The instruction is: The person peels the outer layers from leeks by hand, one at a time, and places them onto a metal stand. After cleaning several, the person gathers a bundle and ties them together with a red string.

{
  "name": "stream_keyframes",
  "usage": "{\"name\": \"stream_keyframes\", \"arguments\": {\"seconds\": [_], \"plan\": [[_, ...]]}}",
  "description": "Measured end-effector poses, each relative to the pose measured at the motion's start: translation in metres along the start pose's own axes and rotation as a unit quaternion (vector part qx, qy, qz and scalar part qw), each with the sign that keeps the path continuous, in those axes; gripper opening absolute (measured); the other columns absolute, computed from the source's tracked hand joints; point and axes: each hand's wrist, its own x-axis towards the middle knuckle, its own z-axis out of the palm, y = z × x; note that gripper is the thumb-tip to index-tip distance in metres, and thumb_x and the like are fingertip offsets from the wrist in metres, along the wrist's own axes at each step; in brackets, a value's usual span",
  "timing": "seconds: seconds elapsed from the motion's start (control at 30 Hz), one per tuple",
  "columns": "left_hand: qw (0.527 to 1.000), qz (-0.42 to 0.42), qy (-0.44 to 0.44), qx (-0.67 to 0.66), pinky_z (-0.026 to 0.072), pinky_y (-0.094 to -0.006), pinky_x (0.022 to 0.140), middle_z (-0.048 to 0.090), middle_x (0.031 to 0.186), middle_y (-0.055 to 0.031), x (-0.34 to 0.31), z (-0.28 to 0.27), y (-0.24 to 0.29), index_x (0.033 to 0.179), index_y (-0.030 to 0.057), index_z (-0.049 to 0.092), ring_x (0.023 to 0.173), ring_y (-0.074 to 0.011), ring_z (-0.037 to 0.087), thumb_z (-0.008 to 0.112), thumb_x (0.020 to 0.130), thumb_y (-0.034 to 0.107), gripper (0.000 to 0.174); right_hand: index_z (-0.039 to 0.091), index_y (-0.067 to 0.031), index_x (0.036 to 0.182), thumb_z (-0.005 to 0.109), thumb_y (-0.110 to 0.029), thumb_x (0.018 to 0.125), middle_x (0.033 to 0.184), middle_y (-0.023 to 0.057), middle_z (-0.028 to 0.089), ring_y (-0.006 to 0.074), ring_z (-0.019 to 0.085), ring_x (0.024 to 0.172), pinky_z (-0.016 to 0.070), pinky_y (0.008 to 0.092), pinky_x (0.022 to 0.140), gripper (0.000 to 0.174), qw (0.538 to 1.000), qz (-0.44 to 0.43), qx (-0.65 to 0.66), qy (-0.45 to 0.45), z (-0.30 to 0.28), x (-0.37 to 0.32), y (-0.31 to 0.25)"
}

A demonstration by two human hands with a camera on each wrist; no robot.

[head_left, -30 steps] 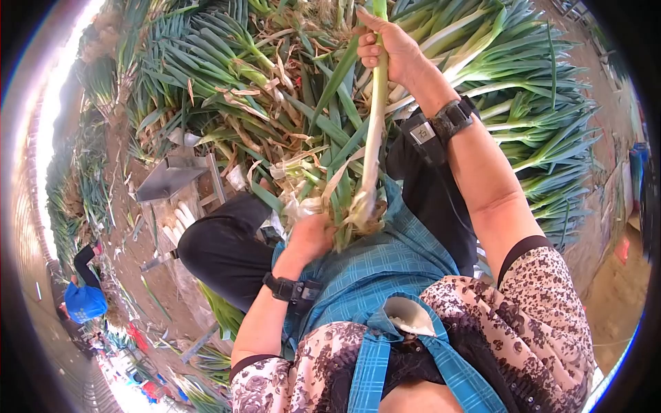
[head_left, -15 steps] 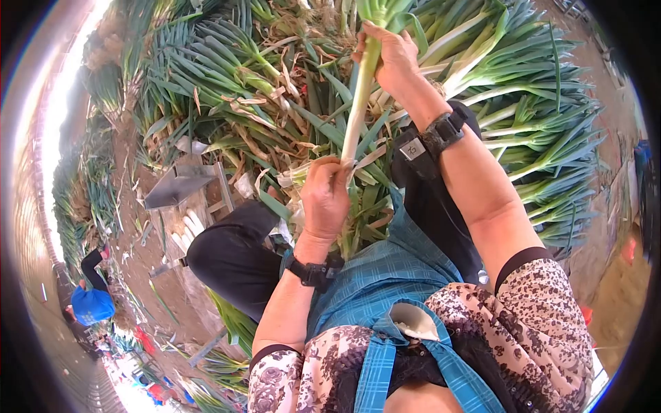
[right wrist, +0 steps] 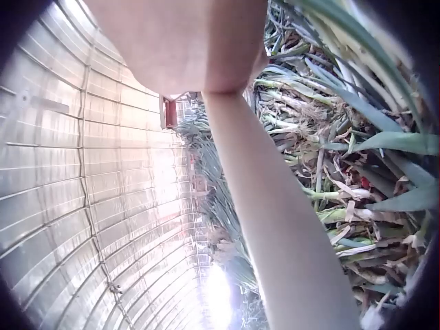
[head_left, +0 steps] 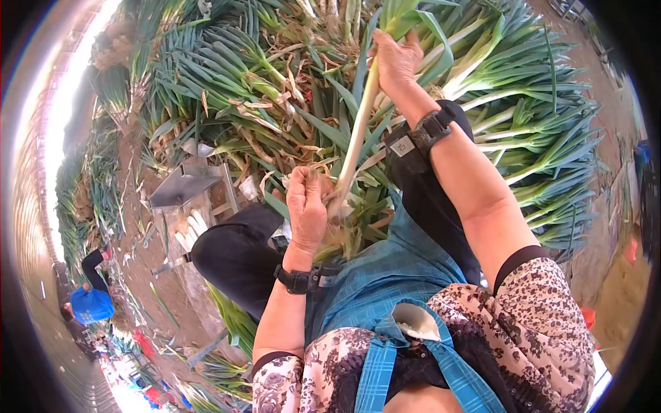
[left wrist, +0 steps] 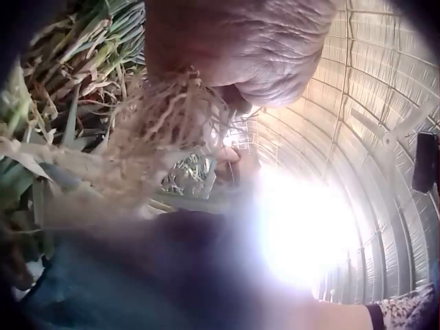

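Observation:
In the head view a long leek (head_left: 358,131) runs from upper right down to its blurred root end. My right hand (head_left: 399,65) grips it high up, just under the green leaves. Beside the root end is my left hand (head_left: 306,210), its fingers curled and thumb against them; nothing plainly shows between them. The left wrist view has tangled roots (left wrist: 179,113) hanging under and against the left hand (left wrist: 240,48). From the right hand (right wrist: 192,41), the pale stalk (right wrist: 275,206) slants down in the right wrist view; the gripping fingers are mostly hidden there.
Rows of leeks (head_left: 544,151) lie at the right, with more leeks (head_left: 220,62) and dry leaf scraps in front. A metal tray-like piece (head_left: 184,184) stands left of the bent knee (head_left: 231,255). Another person in blue (head_left: 91,304) is at the far left.
The leek's root end first rose from the lap, and the left hand moved up to grip the stalk. Since then that hand has come off the stalk, slightly left and down; the right hand keeps its hold.

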Motion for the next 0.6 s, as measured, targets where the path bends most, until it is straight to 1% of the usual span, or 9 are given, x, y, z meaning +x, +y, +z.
{"name": "stream_keyframes", "arguments": {"seconds": [0.1,0.2,0.3,0.33,0.37,0.43,0.5,0.57,0.6], "plan": [[0.992,-0.069,0.007,0.103,0.0407,-0.0222,0.061,0.056,0.077,-0.0004,-0.013,-0.014,0.003,0.092,0.0047,0.049,0.069,-0.0079,0.052,0.052,0.097,0.016,0.013,0.054,-0.0047,0.11,0.068,-0.005,0.08,0.074,0.0061,0.061,0.0132,0.056,0.049,0.0447,0.0286,0.038,0.033,0.998,-0.021,-0.06,0.002,0.001,0.006,-0.009],[0.938,0.075,-0.099,0.324,0.0447,-0.0303,0.052,0.062,0.069,-0.0079,-0.024,-0.014,-0.003,0.087,0.0005,0.055,0.061,-0.014,0.063,0.064,0.089,0.02,0.021,0.055,-0.0045,0.111,0.069,-0.007,0.08,0.074,0.006,0.062,0.0122,0.055,0.049,0.0442,0.0276,0.039,0.034,0.996,-0.017,-0.09,-0.015,0.005,0.01,-0.019],[0.889,0.061,-0.139,0.431,0.0453,-0.0312,0.053,0.059,0.065,-0.0147,-0.043,-0.025,0.007,0.08,0.0012,0.058,0.058,-0.0188,0.063,0.066,0.086,0.015,0.017,0.056,-0.0047,0.108,0.069,-0.008,0.08,0.074,0.0062,0.062,0.0122,0.056,0.05,0.0442,0.0274,0.039,0.03,0.993,-0.038,-0.111,-0.031,0.003,0.037,-0.02],[0.903,0.066,-0.137,0.401,0.0455,-0.039,0.053,0.058,0.062,-0.018,-0.057,-0.032,0.004,0.079,0.0016,0.059,0.055,-0.0335,0.059,0.067,0.081,0.01,0.012,0.056,-0.0048,0.106,0.069,-0.008,0.081,0.074,0.0065,0.061,0.0127,0.056,0.051,0.0442,0.0281,0.039,0.029,0.992,-0.028,-0.12,-0.011,-0.001,0.051,-0.021],[0.904,0.067,-0.136,0.4,0.0455,-0.039,0.053,0.058,0.062,-0.018,-0.068,-0.04,0.004,0.079,0.0016,0.059,0.055,-0.0335,0.059,0.067,0.081,0.01,0.012,0.056,-0.0049,0.104,0.069,-0.008,0.081,0.074,0.0068,0.061,0.0133,0.056,0.051,0.0442,0.0289,0.04,0.027,0.992,-0.018,-0.128,0.008,-0.003,0.064,-0.021],[0.904,-0.054,-0.095,0.414,0.0462,-0.0401,0.057,0.06,0.068,-0.0165,-0.08,-0.058,0.002,0.078,0.0027,0.062,0.063,-0.0326,0.06,0.067,0.079,0.01,0.009,0.055,-0.0043,0.1,0.069,-0.007,0.081,0.073,0.0078,0.06,0.0151,0.056,0.051,0.0443,0.0308,0.04,0.024,0.993,-0.021,-0.116,0.008,-0.005,0.074,-0.023],[0.873,0.03,-0.127,0.471,0.0426,-0.0397,0.09,0.06,0.111,-0.018,-0.054,-0.065,0.012,0.101,0.0052,0.063,0.107,-0.035,0.054,0.069,0.076,0.013,0.027,0.053,-0.0028,0.098,0.068,-0.006,0.082,0.072,0.0085,0.06,0.0169,0.056,0.051,0.0445,0.0321,0.041,0.022,0.995,0.001,-0.094,0.04,-0.002,0.065,-0.021],[0.877,0.122,-0.055,0.461,0.0353,-0.0383,0.102,0.052,0.128,-0.0191,-0.022,-0.055,0.026,0.124,0.0023,0.052,0.121,-0.0328,0.047,0.068,0.076,0.012,0.052,0.052,-0.0018,0.098,0.066,-0.004,0.083,0.072,0.0103,0.06,0.0184,0.056,0.052,0.0441,0.032,0.042,0.021,0.996,0.037,-0.076,0.041,0.005,0.056,-0.019],[0.951,0.087,-0.073,0.289,0.032,-0.038,0.106,0.048,0.133,-0.0189,-0.006,-0.05,0.025,0.13,0.0005,0.046,0.126,-0.0301,0.043,0.066,0.078,0.012,0.057,0.051,-0.0016,0.098,0.066,-0.004,0.083,0.073,0.0113,0.059,0.0188,0.056,0.052,0.0438,0.0319,0.042,0.021,0.996,0.075,-0.038,0.034,0.006,0.054,-0.018]]}}
